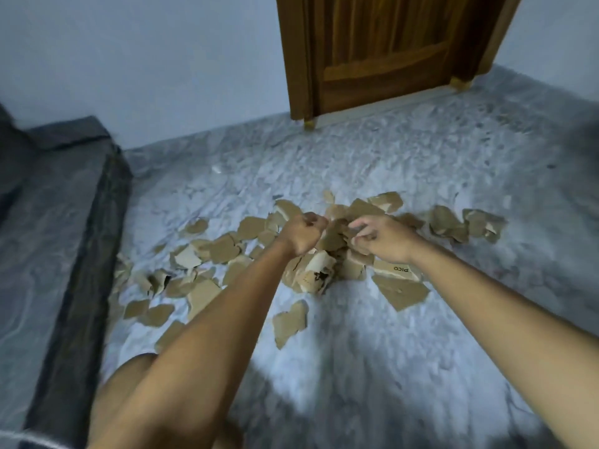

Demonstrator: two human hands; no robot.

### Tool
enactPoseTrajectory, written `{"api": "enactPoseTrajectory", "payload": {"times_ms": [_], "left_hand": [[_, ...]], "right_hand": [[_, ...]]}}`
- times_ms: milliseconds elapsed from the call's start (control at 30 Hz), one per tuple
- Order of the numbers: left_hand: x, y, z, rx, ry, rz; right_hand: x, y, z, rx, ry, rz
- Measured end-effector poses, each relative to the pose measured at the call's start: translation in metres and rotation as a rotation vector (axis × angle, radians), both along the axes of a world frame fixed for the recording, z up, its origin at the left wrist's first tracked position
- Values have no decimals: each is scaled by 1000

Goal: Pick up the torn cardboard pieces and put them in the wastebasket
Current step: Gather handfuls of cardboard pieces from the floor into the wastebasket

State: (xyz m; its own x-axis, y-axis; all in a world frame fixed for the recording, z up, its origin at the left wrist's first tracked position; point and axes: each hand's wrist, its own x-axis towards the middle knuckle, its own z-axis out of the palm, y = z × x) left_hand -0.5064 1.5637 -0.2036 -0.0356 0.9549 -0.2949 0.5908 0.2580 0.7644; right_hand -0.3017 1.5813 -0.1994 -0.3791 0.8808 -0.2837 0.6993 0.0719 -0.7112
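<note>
Several torn brown cardboard pieces (223, 249) lie scattered over the grey marbled floor, heaped thickest in the middle (317, 273). My left hand (303, 233) is curled over the top of the heap and grips cardboard there. My right hand (377, 236) reaches in from the right, its fingers curled round pieces of the same heap. One larger piece with printed letters (397, 270) lies just below my right wrist. Loose pieces sit apart at the right (466, 223) and nearer me (290, 322). No wastebasket is in view.
A closed wooden door (382, 50) stands in the far wall. A dark grey mattress (48, 222) runs along the left side, its edge close to the leftmost pieces. My bare knee (120, 384) shows at the lower left. Bare floor (372, 367) stretches in front.
</note>
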Motion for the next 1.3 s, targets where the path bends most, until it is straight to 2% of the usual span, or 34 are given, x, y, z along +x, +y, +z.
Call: {"api": "enactPoseTrajectory", "payload": {"times_ms": [100,167,333,400,500,600,700,800,933,1200,1300], "left_hand": [[-32,-14,-22,-76,-14,-5],[-44,-22,-36,-115,40,-19],[-52,-34,-82,-282,344,-212],[-53,-40,-120,-368,377,-225],[-43,-58,-186,-469,540,-215],[-26,-82,-233,-435,624,-88],[-15,-89,-248,-283,610,6],[-10,-78,-255,-177,558,1],[10,-63,-241,-122,355,2],[25,-51,-211,-365,269,95],[12,-65,-207,-430,277,-23]], "right_hand": [[-28,-4,-18,-47,-50,37],[-41,-9,-30,-73,-104,59],[-37,-9,-91,-153,-291,90],[-22,-8,-119,-177,-385,85],[9,-13,-159,-171,-573,77],[32,-17,-193,-189,-643,67],[53,-5,-207,31,-746,35],[66,15,-217,74,-715,-36],[80,22,-242,71,-755,-83],[105,19,-265,265,-616,-62],[82,4,-246,289,-383,154]]}}
